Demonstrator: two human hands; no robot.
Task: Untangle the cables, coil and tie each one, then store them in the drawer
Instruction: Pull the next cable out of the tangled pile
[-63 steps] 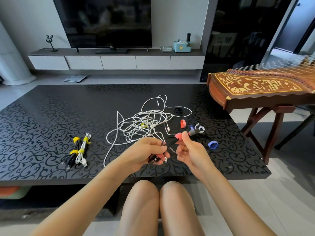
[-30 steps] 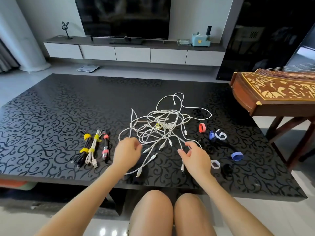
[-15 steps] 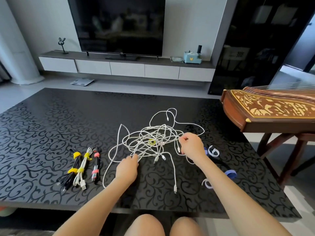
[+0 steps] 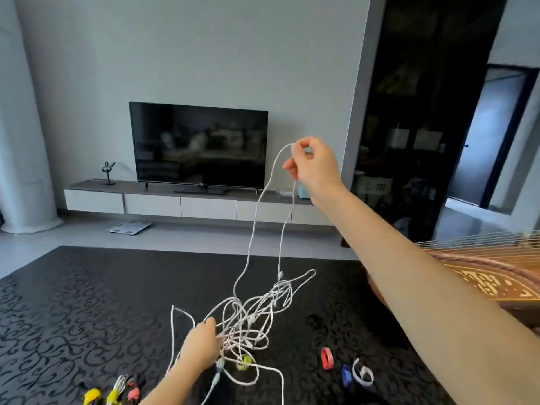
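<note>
A tangle of white cables (image 4: 251, 323) sits on the black patterned table (image 4: 87, 311). My right hand (image 4: 314, 165) is raised high and pinches a loop of one white cable, whose two strands hang down into the tangle. My left hand (image 4: 201, 344) lies low on the tangle's left side, fingers curled into the cables. Three tied cable bundles (image 4: 114, 393) with yellow and pink ties lie at the bottom left edge. A yellow-green tie (image 4: 244, 362) sits inside the tangle.
Loose red (image 4: 327, 358), blue (image 4: 346, 375) and white (image 4: 362, 375) ties lie right of the tangle. A wooden zither (image 4: 496, 279) stands off the table's right side. A TV (image 4: 198, 144) on a low cabinet (image 4: 152, 204) is across the room.
My right hand has risen from the table, lifting a white cable loop high out of the tangle. My left hand stays on the tangle. The view has tilted upward.
</note>
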